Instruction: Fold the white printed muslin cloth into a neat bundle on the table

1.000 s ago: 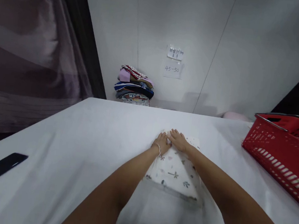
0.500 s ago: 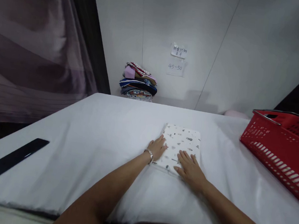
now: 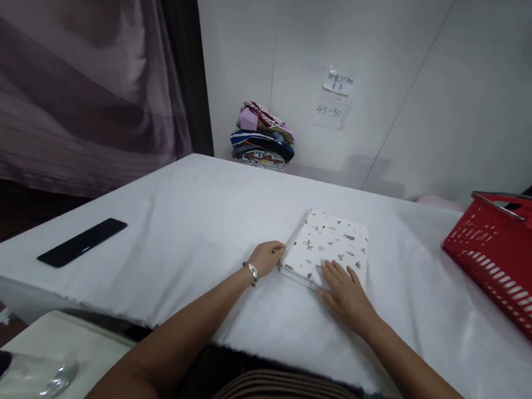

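A folded white cloth with small printed figures (image 3: 330,246) lies on the white table (image 3: 206,218). My left hand (image 3: 266,257), with a bracelet at the wrist, is curled against the cloth's near left edge, fingers tucked at it. My right hand (image 3: 345,288) lies flat on the cloth's near right corner with its fingers spread.
A red plastic basket (image 3: 509,259) stands at the right edge of the table. A black flat bar (image 3: 82,241) lies at the left. A stack of folded clothes (image 3: 263,136) sits at the far wall under two paper notes (image 3: 334,97). A curtain hangs left.
The cloth went from a long half-folded piece to a compact folded rectangle. Both hands drew back from its far end to its near edge, and the view pulled back.
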Demonstrator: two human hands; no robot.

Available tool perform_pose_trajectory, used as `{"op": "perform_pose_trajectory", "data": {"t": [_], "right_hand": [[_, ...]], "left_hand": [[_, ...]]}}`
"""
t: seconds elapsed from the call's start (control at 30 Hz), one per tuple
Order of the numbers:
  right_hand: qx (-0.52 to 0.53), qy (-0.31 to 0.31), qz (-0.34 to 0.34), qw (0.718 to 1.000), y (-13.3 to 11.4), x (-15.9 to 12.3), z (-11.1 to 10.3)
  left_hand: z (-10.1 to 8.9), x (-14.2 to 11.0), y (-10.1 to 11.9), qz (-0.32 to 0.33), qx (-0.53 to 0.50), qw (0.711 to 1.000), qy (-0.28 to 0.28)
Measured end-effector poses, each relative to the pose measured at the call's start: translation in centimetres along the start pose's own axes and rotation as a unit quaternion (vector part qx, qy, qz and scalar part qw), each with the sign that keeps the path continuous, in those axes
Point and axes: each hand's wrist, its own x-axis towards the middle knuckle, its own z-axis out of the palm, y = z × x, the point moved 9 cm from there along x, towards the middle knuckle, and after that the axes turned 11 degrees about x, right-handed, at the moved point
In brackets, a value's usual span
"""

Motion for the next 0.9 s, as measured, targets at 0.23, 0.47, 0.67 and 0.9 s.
{"op": "perform_pose_trajectory", "data": {"t": [0.23, 0.47, 0.67, 0.9], "right_hand": [[0.049, 0.027, -0.063, 0.996, -5.3, 4.2, -0.6], [0.008, 0.026, -0.047, 0.999, -6.4, 6.3, 0.6], [0.018, 0.057, -0.066, 0.996, -5.9, 6.5, 0.8], [0.024, 0.055, -0.065, 0.996, -5.9, 6.5, 0.9]], "left_hand": [[0.3, -2.2, -1.0, -0.018, -0.06, 0.998, -0.003], [-0.2, -3.1, 0.0, 0.014, 0.006, 1.0, 0.02], [0.5, -3.3, 0.5, 0.028, -0.001, 0.999, 0.022], [0.7, -3.2, 0.5, 0.037, -0.001, 0.999, 0.02]]}}
